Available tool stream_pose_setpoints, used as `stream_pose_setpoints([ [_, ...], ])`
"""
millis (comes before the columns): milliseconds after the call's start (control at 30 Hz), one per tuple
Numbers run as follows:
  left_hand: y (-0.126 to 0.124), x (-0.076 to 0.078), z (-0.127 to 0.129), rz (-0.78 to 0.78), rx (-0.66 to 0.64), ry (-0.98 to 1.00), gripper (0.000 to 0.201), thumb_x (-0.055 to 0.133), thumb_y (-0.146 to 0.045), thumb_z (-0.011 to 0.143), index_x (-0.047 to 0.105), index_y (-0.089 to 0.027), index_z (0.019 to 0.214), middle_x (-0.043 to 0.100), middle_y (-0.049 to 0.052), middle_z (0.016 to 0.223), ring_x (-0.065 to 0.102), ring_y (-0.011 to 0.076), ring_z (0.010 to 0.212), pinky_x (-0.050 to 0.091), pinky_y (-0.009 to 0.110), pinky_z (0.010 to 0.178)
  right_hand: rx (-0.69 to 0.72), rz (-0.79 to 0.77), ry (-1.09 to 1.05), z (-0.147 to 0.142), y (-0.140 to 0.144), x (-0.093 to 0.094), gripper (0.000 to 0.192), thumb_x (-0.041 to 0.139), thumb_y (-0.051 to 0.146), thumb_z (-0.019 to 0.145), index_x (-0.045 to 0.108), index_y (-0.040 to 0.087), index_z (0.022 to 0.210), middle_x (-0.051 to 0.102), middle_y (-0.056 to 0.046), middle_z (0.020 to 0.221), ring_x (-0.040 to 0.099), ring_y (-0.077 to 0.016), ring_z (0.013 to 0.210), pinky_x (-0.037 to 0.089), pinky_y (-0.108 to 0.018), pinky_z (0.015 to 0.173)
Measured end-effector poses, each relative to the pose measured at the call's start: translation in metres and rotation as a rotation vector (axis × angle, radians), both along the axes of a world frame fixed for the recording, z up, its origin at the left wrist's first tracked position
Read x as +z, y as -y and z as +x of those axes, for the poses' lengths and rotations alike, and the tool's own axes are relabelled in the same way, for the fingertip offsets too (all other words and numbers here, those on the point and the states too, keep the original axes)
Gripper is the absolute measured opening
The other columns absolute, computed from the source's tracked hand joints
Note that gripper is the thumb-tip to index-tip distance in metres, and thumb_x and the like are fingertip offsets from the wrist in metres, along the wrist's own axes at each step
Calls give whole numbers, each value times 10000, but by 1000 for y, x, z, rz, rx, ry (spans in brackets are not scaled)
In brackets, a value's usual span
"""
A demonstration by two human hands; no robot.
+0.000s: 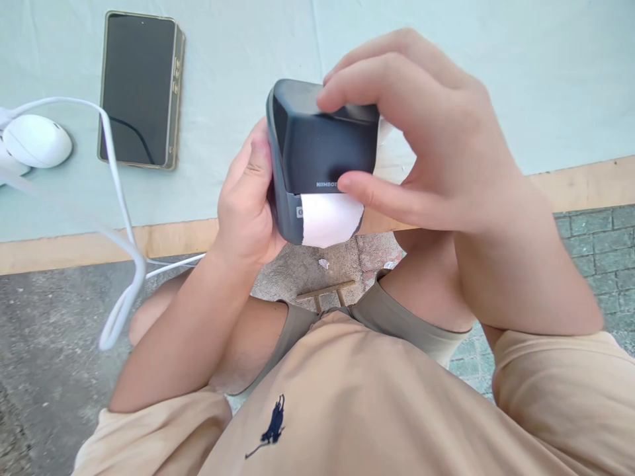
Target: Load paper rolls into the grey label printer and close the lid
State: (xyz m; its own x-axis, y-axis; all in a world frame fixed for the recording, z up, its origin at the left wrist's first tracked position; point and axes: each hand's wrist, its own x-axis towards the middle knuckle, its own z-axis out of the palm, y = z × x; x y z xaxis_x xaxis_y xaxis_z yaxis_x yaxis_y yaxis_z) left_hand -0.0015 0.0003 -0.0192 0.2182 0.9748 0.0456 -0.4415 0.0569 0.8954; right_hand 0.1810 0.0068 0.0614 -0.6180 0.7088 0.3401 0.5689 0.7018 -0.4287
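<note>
Printer (317,149), a small dark label unit, sits in mid-air just in front of the bench (446,79) edge, gripped by both hands. Left hand (245,198) is wrapped around the printer's left side, fingers closed on the body, with the thumb lying along its edge. Right hand (431,139) is clamped over the printer's top, fingertips pressing the lid and thumb braced under its front face. A strip of white label paper (330,221) pokes out of the slot at the printer's lower front. Judging by the grip, the lid is being pressed or worked on; any further move would call for a steady left-hand hold while the right fingers shift. Left of the printer, on the cloth-covered bench, lie a phone (139,89), a white cable (116,185) and a white rounded device (36,141), possibly a charger. The printer's right side and back are hidden by the right hand.
</note>
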Motion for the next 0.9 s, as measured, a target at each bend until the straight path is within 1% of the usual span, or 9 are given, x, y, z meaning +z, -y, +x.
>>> stream_pose_setpoints([
  [100,-2,-3,0,17,15,20,342,435,-507,851,644,-270,980,659,36,1014,425,356,1291,368,545,1101,52,-36,29,-1,0,1,521,515,423,827,459,126,1252,457,-91,1284,469,-111,1198,436,-238,1011],
  [233,-6,0,-1,-39,-96,39,418,423,-564,841,621,-258,1044,651,47,1079,331,322,1364,344,520,1131,-8,92,13,1,0,2,488,500,442,814,522,127,1187,510,-102,1190,501,-144,1125,447,-280,975],
  [333,-6,5,-2,-68,-173,62,533,415,-643,808,593,-233,1100,643,71,1101,268,319,1397,359,510,1122,-184,279,-6,1,2,2,355,391,392,867,603,148,1015,562,-52,866,544,-135,912,443,-287,822],
  [433,-3,9,-2,-68,-187,71,433,503,-527,822,567,-230,1130,628,70,1103,316,300,1385,386,471,1116,-450,391,81,-2,2,1,261,367,213,851,620,158,880,505,-18,676,517,-86,691,329,-254,660],
  [500,-1,11,0,-65,-186,89,342,490,-416,860,551,-240,1146,611,60,1112,358,267,1368,400,450,1114,-541,355,147,-7,2,1,274,355,160,823,618,155,899,548,-15,756,529,-81,712,333,-249,676],
  [600,0,12,2,-55,-171,89,298,462,-403,871,564,-243,1100,609,60,1077,395,260,1343,437,445,1084,-512,163,276,-18,0,2,281,353,230,830,599,221,967,603,24,918,550,-99,795,364,-247,698],
  [733,-2,10,3,-28,-133,29,280,506,-430,829,575,-251,1033,613,65,1027,457,299,1285,486,436,1020,-530,-89,511,-28,-3,3,222,459,350,783,574,311,969,632,45,891,551,-161,790,210,-255,612],
  [800,-2,7,2,-11,-142,28,294,519,-434,816,572,-253,1042,615,72,1018,494,315,1246,496,436,994,-510,-134,567,-29,-4,3,269,513,402,748,561,324,1000,634,22,890,531,-173,754,173,-255,592],
  [900,-3,5,0,13,-148,37,316,527,-447,809,575,-243,1045,616,85,1020,533,328,1197,504,445,965,-485,-124,580,-26,-4,6,312,539,379,718,573,313,1021,626,-6,851,441,-117,626,158,-253,561],
])
